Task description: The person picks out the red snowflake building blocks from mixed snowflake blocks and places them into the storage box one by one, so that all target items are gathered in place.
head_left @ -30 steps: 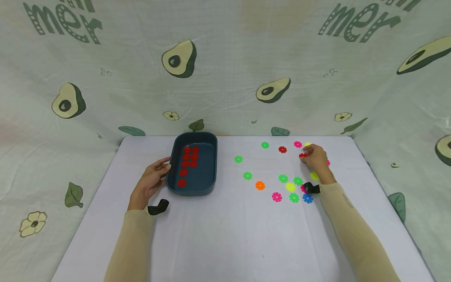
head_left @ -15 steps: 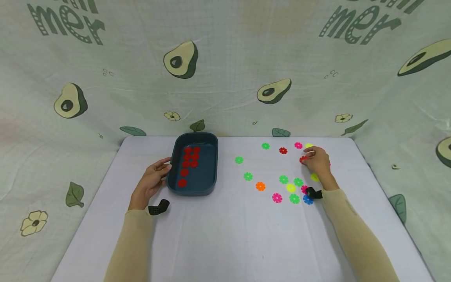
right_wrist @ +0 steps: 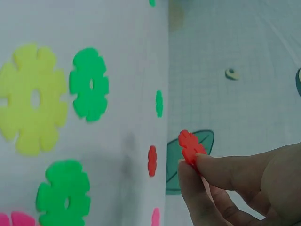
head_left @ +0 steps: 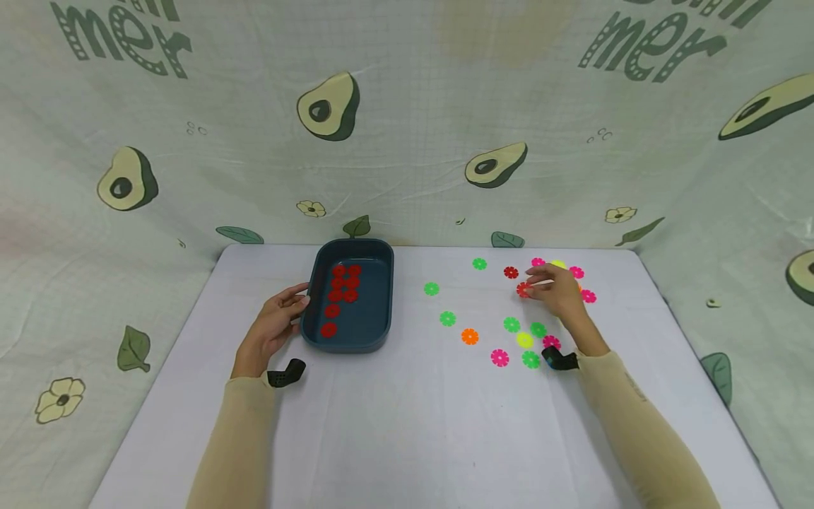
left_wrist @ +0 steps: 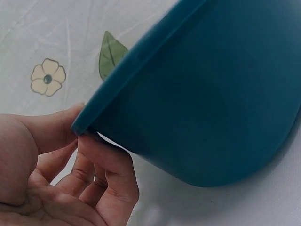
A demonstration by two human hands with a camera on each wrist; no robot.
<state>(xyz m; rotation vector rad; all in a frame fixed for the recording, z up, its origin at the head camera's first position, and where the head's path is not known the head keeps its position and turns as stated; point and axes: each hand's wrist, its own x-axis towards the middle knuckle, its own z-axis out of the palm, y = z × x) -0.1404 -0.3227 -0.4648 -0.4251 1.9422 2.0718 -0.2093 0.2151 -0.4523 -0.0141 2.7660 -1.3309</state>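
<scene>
My left hand [head_left: 275, 326] pinches the left rim of a deep teal tray [head_left: 376, 339]; in the left wrist view the thumb and index finger [left_wrist: 110, 157] meet at the tray's rim [left_wrist: 101, 101]. Several red flower-shaped plastic discs [head_left: 332, 311] lie inside the tray, mostly toward its left. On the right of the table my right hand [head_left: 559, 290] pinches another red notched disc [head_left: 523, 290] between thumb and forefinger. The right wrist view shows this red disc [right_wrist: 190, 145] held up at the fingertips. Another red disc [head_left: 511, 272] lies on the table just beyond it.
Loose discs are spread over the right half of the white table [head_left: 407, 424]: several green ones [head_left: 448, 319], an orange one [head_left: 470, 336], pink ones [head_left: 499, 358] and yellow ones [head_left: 525, 340]. A printed cloth [head_left: 407, 191] hangs behind the table's far edge.
My right hand has moved left with the red disc pinched in it, uncovering pink discs at the right. The left hand and the tray have stayed in place.
</scene>
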